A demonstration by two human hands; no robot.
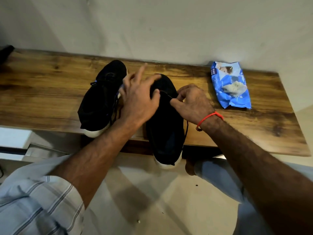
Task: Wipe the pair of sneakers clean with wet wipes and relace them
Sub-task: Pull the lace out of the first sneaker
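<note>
wipes pack right (crumpled), wooden bench, wall behind

Two black sneakers sit on the wooden shelf, toes pointing to the far wall. The left sneaker lies fully on the wood, laces loose. The right sneaker hangs its white heel over the near edge. The left hand spreads over the right sneaker's toe end, fingers splayed and blurred. The right hand, a red thread at its wrist, pinches a dark lace drawn across the top of that sneaker. Far right on the shelf lies a blue wipes pack, well apart from both sneakers.
</note>
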